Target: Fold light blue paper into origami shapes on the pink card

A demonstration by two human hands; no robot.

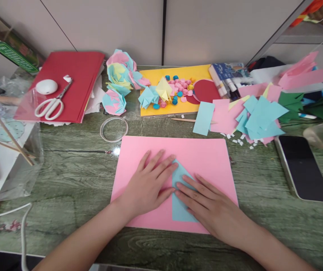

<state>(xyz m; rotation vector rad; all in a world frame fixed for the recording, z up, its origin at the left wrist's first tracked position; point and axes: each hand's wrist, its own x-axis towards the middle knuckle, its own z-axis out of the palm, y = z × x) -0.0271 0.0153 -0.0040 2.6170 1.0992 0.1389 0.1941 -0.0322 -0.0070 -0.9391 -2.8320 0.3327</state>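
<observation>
A pink sheet (203,150) lies flat on the green wood-patterned table, and a folded light blue paper (180,210) with a slanted upper edge rests on it. My left hand (148,184) lies on the pink sheet with its fingers apart, its fingertips at the left edge of the blue paper. Flat over the right part of the blue paper is my right hand (210,205), its fingers stretched out and covering that side. The tip of my left thumb is close to the right hand's fingertips. Neither hand grips anything.
White scissors (49,108) and a white case (46,87) lie on red sheets (76,75) at the back left. A tape roll (114,129), paper flowers (120,71) and a yellow sheet (150,110) stand behind the pink one. Blue scraps (263,116) and a phone (304,167) are right.
</observation>
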